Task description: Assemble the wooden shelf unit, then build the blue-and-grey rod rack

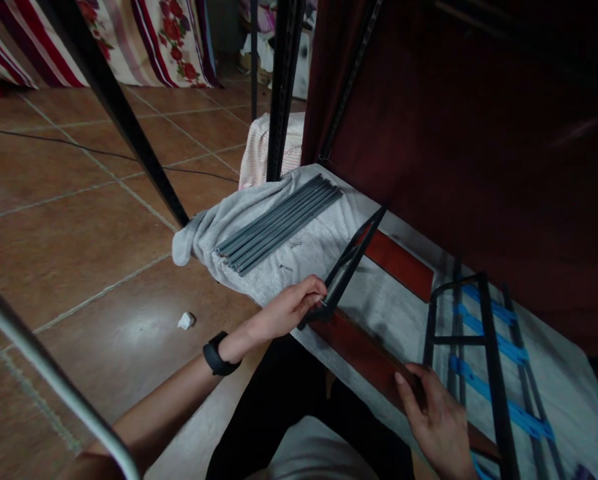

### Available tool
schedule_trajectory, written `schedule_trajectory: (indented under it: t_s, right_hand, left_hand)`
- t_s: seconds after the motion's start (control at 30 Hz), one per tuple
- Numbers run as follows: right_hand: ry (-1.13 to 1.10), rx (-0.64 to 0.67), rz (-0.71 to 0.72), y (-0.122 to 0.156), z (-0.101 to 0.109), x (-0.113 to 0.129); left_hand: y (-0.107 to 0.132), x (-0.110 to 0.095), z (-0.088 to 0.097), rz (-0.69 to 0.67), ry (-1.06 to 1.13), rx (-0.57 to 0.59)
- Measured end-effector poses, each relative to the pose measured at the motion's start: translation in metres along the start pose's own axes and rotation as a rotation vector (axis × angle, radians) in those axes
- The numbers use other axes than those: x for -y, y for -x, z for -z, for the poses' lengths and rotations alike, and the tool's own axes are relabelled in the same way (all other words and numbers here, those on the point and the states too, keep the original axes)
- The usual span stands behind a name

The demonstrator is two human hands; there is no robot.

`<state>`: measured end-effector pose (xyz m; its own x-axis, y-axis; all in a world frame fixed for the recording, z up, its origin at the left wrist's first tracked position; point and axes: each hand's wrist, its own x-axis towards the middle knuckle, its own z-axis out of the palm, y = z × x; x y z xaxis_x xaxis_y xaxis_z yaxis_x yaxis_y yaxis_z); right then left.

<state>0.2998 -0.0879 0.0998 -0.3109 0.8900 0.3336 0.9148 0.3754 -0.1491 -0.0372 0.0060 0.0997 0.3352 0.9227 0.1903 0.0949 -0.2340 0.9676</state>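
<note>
My left hand (293,310), with a black band on its wrist, pinches a small shiny screw (323,304) at the near end of a black metal frame (349,270). This frame stands tilted at one end of a long reddish-brown board (356,350). My right hand (436,417) grips the board's edge farther along, fingers over the top and thumb on the near side. A second black frame (493,360) rises beyond that hand. Another reddish-brown board (399,263) lies behind, on the grey cloth.
Several grey metal rods (281,223) lie side by side on the grey cloth (323,260), with loose screws (285,268) close by. Blue plastic pieces (499,393) cross dark bars at the right. Black posts (281,93) stand behind. Crumpled white paper (186,321) is on the tiled floor.
</note>
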Motion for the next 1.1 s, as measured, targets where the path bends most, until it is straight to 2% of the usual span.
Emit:
schedule_trajectory:
  t_s: [0.17, 0.3, 0.57, 0.83, 1.1]
  right_hand:
    - [-0.071, 0.081, -0.014, 0.000, 0.005, 0.003]
    - [-0.073, 0.051, 0.008, 0.002, 0.005, 0.007]
    - [-0.059, 0.031, 0.003, 0.000, -0.001, 0.007]
    - [-0.079, 0.044, -0.003, -0.003, -0.002, 0.005]
    - [-0.095, 0.042, 0.013, 0.003, -0.001, 0.010]
  left_hand:
    - [0.002, 0.003, -0.009, 0.051, 0.148, -0.072]
    - [0.005, 0.003, -0.013, 0.071, 0.118, -0.121]
    - [0.001, 0.000, -0.001, -0.032, -0.110, -0.018]
    - [-0.002, 0.012, 0.001, -0.004, 0.003, 0.020]
    - [0.000, 0.008, 0.000, 0.007, -0.007, -0.011]
